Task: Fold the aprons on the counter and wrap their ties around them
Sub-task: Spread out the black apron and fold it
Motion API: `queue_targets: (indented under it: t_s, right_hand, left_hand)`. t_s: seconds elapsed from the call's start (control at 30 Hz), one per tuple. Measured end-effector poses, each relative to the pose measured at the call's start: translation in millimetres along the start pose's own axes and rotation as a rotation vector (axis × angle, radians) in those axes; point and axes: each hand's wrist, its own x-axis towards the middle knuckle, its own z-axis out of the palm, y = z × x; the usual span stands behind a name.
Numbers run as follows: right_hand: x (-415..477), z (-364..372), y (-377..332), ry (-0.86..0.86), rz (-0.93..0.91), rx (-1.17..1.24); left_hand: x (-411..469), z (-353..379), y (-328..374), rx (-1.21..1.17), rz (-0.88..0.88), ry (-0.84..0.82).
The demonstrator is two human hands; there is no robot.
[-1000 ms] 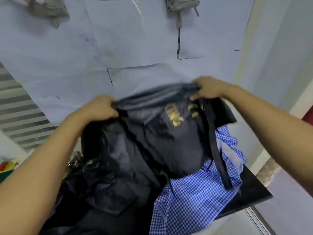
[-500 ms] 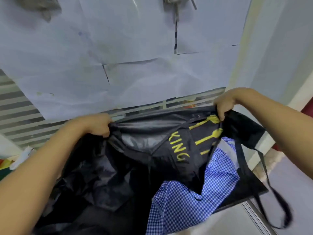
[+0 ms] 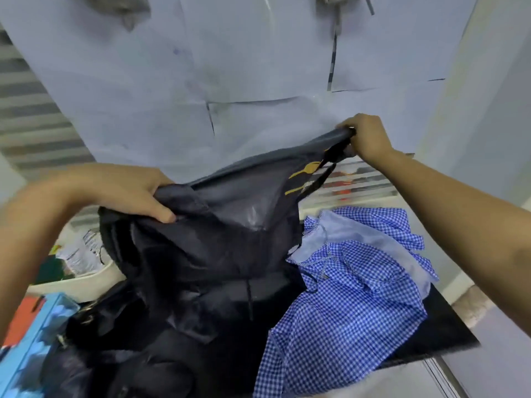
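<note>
A: L hand (image 3: 126,193) clamped on the black apron (image 3: 230,225) at its near top corner, R hand (image 3: 366,139) pinching the far one, hands apart.
B: Thin, slick fabric; top edge runs slantwise above the counter (image 3: 448,326). Gold print (image 3: 304,173) half folded, unreadable.
A: Hem lost in a dark heap; blue check cloth (image 3: 359,297) crumpled at counter's R edge.

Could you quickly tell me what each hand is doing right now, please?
Left hand: gripping the black apron.
Right hand: gripping the same apron.
</note>
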Motion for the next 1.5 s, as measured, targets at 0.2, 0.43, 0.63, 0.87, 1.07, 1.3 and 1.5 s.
queue_targets:
  t_s: [0.2,0.43,0.63,0.87,1.07,1.3,1.5]
  right_hand:
    - [-43.2,36.1,55.4,-0.273,0.609,0.229]
    - [-187.8,95.6,101.3,-0.207,1.124,0.766]
    - [-315.1,120.0,116.3,-0.286,1.449,1.180]
    - [-359.4,142.1,107.2,-0.450,1.389,1.339]
    - [-323.2,143.3,79.0,-0.448,1.361,1.215]
    - [-267.8,130.5,65.9,-0.452,1.234,1.023]
    - [-241.0,96.6,71.1,-0.480,1.076,1.126]
  left_hand:
    - [101.9,126.4,69.8,0.046,0.043,-0.367]
    - [188.2,253.1,126.1,-0.962,-0.128,-0.354]
    - [195.5,322.4,109.5,-1.007,-0.002,-0.417]
    - [178.3,362.4,59.1,-0.114,0.162,-0.249]
    - [145.4,380.4,12.9,0.070,0.080,-0.240]
    - [118.3,398.2,-10.1,0.183,0.045,-0.146]
    - [98.9,410.8,-29.9,0.278,0.089,-0.125]
